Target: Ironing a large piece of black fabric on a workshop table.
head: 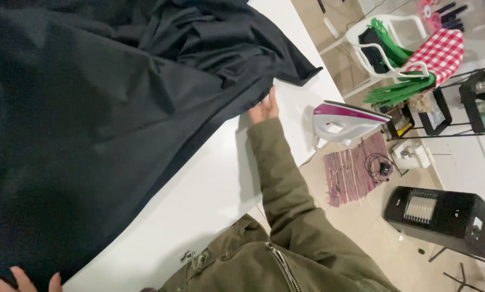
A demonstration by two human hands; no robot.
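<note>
Black cloth, creased, covered frame's left, our right hand flat at its hem, our left hand spread lower left, bare white table strip centre, iron at its right edge.

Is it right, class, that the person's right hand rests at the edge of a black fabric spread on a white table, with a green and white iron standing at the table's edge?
Not quite. In the head view the iron is magenta and white, not green. The rest holds: the right hand rests at the edge of the black fabric on the white table.
</note>
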